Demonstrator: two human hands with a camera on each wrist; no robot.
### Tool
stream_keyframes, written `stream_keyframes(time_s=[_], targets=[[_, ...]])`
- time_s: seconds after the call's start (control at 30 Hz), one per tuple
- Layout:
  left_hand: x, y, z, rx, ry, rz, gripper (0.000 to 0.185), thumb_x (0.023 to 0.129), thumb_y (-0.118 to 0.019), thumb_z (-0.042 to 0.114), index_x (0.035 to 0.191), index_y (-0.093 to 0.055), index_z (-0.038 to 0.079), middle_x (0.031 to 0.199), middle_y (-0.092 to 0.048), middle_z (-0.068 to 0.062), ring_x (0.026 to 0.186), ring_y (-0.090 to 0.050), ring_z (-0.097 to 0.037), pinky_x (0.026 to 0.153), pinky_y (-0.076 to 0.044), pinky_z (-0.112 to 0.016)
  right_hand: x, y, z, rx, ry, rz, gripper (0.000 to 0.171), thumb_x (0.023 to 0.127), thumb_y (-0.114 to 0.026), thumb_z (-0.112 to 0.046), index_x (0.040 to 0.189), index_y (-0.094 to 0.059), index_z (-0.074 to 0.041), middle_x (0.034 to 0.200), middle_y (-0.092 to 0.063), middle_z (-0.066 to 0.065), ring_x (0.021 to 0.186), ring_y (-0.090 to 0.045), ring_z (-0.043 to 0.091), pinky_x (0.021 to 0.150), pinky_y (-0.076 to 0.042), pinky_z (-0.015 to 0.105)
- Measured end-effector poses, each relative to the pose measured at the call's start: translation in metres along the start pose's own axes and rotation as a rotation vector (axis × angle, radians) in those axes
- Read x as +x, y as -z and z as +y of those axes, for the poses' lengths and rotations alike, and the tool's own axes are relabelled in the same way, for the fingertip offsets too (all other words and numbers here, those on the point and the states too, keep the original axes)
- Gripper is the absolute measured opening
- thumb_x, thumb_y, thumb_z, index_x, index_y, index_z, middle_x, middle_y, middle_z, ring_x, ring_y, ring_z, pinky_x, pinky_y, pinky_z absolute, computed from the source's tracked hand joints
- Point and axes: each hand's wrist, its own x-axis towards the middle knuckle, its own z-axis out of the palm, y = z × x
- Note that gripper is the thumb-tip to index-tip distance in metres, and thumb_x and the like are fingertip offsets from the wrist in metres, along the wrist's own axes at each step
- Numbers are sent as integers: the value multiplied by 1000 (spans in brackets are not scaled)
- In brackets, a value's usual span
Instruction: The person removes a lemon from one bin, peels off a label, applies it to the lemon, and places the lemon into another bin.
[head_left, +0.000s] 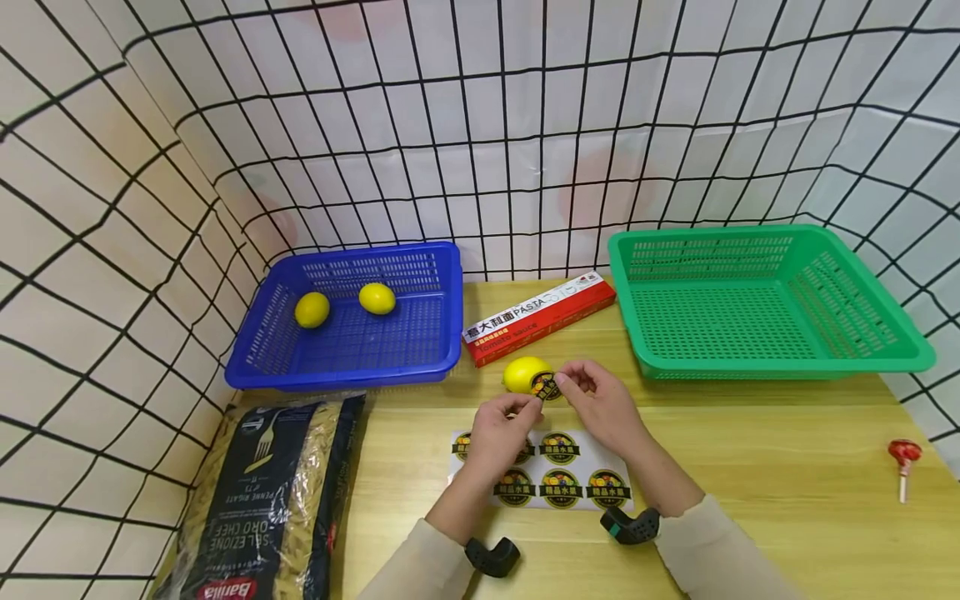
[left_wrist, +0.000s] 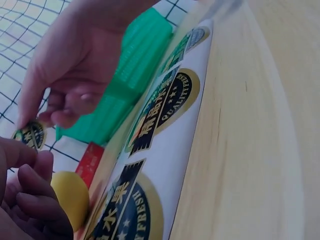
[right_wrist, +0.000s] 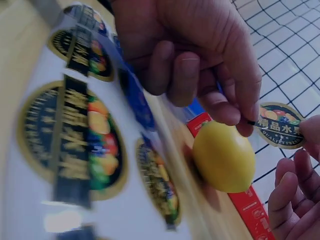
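Nearest the camera, two sleeved forearms reach out over a white sticker sheet (head_left: pixel 540 475) lying flat on the wooden table (head_left: pixel 750 467); five round labels show on the sheet, partly under the wrists. Just beyond the sheet, the left hand (head_left: pixel 501 433) and right hand (head_left: pixel 600 404) meet over a single peeled sticker (head_left: pixel 546 385). Both pinch it by its edges between fingertips, the remaining fingers loosely curled; in the right-wrist view the sticker hangs in the air between the two hands, just above and beside the lemon (head_left: pixel 525 373) and not yet pressed flat on it. The lemon rests on the table directly ahead of the hands, in front of a red pasta box (head_left: pixel 540 317).

Judging from this, one label is off the sheet and being lined up with the fruit, so sticking it down is what remains for this lemon. Far left of the hands a blue basket (head_left: pixel 450 333) holds two lemons (head_left: pixel 311 309); whether they carry labels cannot be told. Ahead and to the right a green basket (head_left: pixel 630 333) holds nothing visible. A pasta bag (head_left: pixel 262 500) lies to the left, a lollipop (head_left: pixel 903 462) well off to the right.
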Motion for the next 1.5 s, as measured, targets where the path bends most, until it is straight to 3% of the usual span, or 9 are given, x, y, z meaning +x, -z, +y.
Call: stream_keyframes(time_s=[0.1, 0.33, 0.47, 0.6, 0.77, 0.93, 1.1, 1.23, 1.5], targets=[[3, -2, -1, -57, 26, 38, 26, 95, -70, 29, 98, -79, 5, 79, -68, 3, 55, -47, -5, 50, -39, -19, 11, 0, -3, -28, 28, -21, 18, 101, -65, -27, 107, -68, -10, 90, -63, 4, 85, -54, 20, 74, -44, 25], [7, -6, 2, -116, 10, 126, 27, 93, -72, 26, 97, -78, 1, 78, -69, 1, 58, -51, -5, 52, -42, -20, 33, 0, -8, -66, 28, -76, 20, 101, -65, -30, 108, -69, -12, 97, -68, 6, 93, -58, 22, 79, -47, 32], [8, -7, 4, -157, 42, 147, 27, 92, -74, 26, 98, -78, 1, 76, -70, -10, 55, -55, -10, 51, -46, -21, 42, -3, -8, -66, 3, -115, 21, 101, -63, -32, 109, -69, -13, 108, -71, 7, 105, -64, 26, 91, -52, 40], [9, -8, 4, -187, 53, 163, 26, 93, -73, 24, 100, -78, 0, 85, -72, -18, 62, -63, -16, 56, -57, -28, 47, -6, -6, -45, -18, -149, 21, 102, -62, -31, 110, -67, -12, 111, -69, 9, 106, -62, 27, 95, -49, 41], [11, -7, 3, -188, 50, 160, 26, 94, -72, 22, 101, -75, -2, 96, -73, -18, 71, -68, -20, 67, -63, -38, 48, -9, -1, -24, -44, -150, 21, 102, -62, -31, 110, -66, -12, 114, -70, 10, 111, -62, 29, 100, -50, 45], [13, -4, 3, -144, 48, 158, 21, 94, -71, 22, 98, -75, 1, 90, -72, -15, 70, -68, -21, 63, -61, -33, 48, -10, 3, -24, -58, -130, 22, 102, -63, -33, 111, -67, -13, 118, -71, 11, 119, -62, 33, 104, -50, 51], [19, 2, 5, -101, 35, 162, 20, 94, -69, 21, 95, -74, 2, 84, -70, -15, 62, -63, -18, 57, -58, -30, 48, -11, 4, -24, -71, -115, 24, 101, -64, -35, 110, -67, -13, 116, -71, 10, 117, -63, 32, 103, -49, 50], [23, 6, 6, -131, 53, 162, 22, 95, -67, 21, 95, -72, 0, 83, -69, -16, 62, -63, -17, 59, -61, -33, 49, -13, 3, -32, -71, -106, 26, 100, -65, -35, 109, -68, -11, 114, -71, 11, 114, -63, 31, 103, -49, 49], [27, 8, 6, -199, 93, 157, 21, 96, -67, 22, 93, -67, 1, 81, -64, -9, 66, -62, -16, 58, -60, -30, 53, -18, 4, -37, -100, -94, 26, 100, -64, -33, 108, -68, -8, 105, -68, 11, 97, -57, 24, 86, -46, 32]])
